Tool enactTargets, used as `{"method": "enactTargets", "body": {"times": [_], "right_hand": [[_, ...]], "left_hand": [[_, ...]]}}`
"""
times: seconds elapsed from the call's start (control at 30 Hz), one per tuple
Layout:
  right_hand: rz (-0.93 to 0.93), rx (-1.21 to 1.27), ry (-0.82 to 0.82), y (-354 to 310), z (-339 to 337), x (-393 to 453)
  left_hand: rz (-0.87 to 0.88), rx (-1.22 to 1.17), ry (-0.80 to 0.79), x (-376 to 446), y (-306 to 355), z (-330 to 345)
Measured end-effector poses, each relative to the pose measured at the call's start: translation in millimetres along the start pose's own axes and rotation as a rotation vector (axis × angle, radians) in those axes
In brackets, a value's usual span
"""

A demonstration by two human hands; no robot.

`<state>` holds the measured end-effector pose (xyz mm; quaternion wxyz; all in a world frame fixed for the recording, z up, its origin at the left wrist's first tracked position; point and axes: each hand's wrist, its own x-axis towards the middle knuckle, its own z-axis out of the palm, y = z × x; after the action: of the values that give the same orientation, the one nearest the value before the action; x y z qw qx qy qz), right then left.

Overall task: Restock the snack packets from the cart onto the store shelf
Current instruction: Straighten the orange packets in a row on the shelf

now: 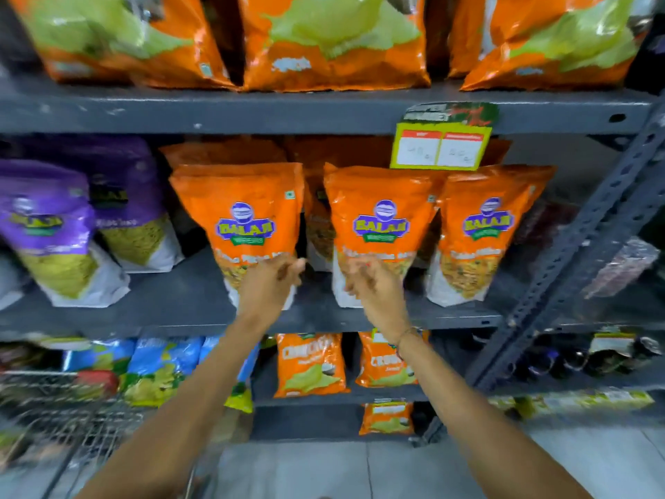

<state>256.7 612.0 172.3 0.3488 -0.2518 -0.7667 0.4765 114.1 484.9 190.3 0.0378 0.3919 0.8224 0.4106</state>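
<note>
Snack packets stand upright on the middle shelf [172, 300], straight ahead of my grips. My left hand [273, 282] and right hand [370, 282], loosely curled, hold nothing, each touching an orange packet's [378, 217] base. The cart [72, 419] sits lower left, nearer my left.

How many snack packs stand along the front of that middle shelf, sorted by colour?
Orange packs, front row: 3
Purple packs: 2
Total: 5
More orange packs stand behind the front row, too hidden to count.
</note>
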Motion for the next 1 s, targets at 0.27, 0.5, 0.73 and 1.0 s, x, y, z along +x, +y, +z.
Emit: {"method": "enactTargets", "body": {"times": [0.27,0.5,0.73,1.0], "right_hand": [[0.277,-0.117,-0.540,-5,93,37],[0.302,-0.168,-0.373,20,131,40],[0.266,-0.142,-0.283,21,163,41],[0.258,-0.161,-0.307,11,192,46]], "left_hand": [[-0.402,0.229,-0.317,38,-142,-64],[-0.231,-0.130,-0.404,44,-142,-49],[-0.229,-0.156,-0.198,33,-168,-57],[-0.263,-0.129,-0.219,42,-193,-80]]}}
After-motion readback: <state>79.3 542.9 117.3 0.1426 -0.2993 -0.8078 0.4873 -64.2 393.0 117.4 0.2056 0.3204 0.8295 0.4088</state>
